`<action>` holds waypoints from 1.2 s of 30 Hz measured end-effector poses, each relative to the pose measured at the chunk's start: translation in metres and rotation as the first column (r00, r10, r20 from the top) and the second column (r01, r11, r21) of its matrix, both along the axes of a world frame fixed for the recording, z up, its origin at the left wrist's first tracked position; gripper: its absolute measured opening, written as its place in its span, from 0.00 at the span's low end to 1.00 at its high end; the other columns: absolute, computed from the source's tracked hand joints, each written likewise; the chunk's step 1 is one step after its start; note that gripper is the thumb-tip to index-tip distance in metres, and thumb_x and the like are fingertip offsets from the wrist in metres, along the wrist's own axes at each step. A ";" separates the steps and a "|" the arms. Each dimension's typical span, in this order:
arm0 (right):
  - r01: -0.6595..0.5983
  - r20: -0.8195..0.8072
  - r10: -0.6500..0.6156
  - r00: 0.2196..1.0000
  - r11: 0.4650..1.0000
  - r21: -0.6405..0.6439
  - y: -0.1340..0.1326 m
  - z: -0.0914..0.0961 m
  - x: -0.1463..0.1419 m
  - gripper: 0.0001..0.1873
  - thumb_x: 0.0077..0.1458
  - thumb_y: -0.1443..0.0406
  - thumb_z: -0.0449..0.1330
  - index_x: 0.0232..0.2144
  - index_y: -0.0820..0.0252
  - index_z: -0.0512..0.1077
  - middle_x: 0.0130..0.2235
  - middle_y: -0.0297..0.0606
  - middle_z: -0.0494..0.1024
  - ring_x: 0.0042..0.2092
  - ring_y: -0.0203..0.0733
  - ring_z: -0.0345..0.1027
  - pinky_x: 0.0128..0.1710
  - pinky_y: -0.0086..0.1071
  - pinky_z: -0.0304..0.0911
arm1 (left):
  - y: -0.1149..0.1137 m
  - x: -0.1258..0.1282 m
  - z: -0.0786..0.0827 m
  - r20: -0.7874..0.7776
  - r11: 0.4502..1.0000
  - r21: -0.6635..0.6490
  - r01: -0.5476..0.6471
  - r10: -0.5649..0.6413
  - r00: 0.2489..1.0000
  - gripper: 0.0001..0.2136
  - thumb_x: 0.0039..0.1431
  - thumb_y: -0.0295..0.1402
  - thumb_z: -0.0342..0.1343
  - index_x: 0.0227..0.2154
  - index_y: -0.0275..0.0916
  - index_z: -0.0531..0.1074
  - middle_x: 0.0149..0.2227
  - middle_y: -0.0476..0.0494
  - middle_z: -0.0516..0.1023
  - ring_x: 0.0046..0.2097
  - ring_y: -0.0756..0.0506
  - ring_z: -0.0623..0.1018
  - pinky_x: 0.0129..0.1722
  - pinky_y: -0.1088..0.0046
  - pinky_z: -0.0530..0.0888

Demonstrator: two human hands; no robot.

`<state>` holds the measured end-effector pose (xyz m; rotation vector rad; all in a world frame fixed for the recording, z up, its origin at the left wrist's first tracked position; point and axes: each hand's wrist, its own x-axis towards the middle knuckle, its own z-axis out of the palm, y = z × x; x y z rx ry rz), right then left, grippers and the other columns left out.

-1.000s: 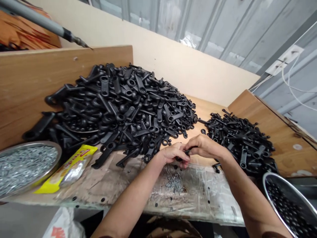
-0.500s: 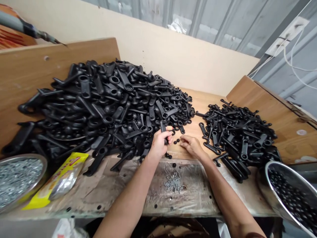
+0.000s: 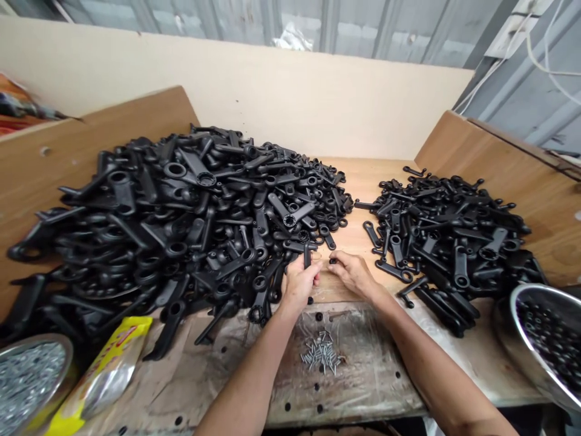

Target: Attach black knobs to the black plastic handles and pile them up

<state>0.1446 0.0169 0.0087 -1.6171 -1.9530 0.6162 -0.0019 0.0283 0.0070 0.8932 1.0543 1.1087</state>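
The left hand [image 3: 299,283] gripped a black handle [image 3: 307,257]; at its three o'clock, just beside it, the right hand [image 3: 356,275] pinched a small black piece [image 3: 333,261]. From the hands, a big heap of black handles [image 3: 227,212] lay at ten o'clock, a smaller heap [image 3: 447,242] between two and three. Loose screws [image 3: 321,355] lay at six, a yellow packet [image 3: 111,366] at eight, and a metal bowl [image 3: 505,330] of black pieces stood between three and four.
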 end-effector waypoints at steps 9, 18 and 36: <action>0.036 -0.482 -0.007 0.876 0.998 0.049 -0.027 0.023 0.003 0.10 0.49 0.60 0.59 0.32 0.59 0.74 0.25 0.32 0.71 0.26 0.34 0.62 0.27 0.26 0.58 | -0.013 0.009 -0.003 -0.151 0.985 0.039 0.165 -0.158 0.976 0.07 0.41 0.33 0.57 0.24 0.36 0.67 0.15 0.56 0.64 0.17 0.55 0.62 0.16 0.80 0.58; 0.068 -0.594 -0.050 0.803 0.998 0.009 -0.028 0.023 -0.001 0.07 0.48 0.63 0.59 0.31 0.59 0.75 0.26 0.31 0.73 0.28 0.34 0.65 0.29 0.25 0.61 | -0.017 0.010 -0.005 -0.299 0.956 0.167 0.240 -0.183 0.936 0.06 0.47 0.34 0.54 0.21 0.38 0.67 0.15 0.54 0.61 0.22 0.52 0.63 0.21 0.78 0.61; 0.079 -0.900 -0.230 0.369 0.973 -0.217 -0.027 0.014 -0.010 0.08 0.43 0.63 0.64 0.28 0.60 0.77 0.19 0.31 0.71 0.19 0.28 0.59 0.18 0.23 0.55 | -0.025 0.015 -0.008 -0.546 0.910 0.354 0.216 0.013 0.837 0.13 0.50 0.25 0.46 0.38 0.37 0.71 0.31 0.47 0.74 0.34 0.48 0.72 0.36 0.73 0.67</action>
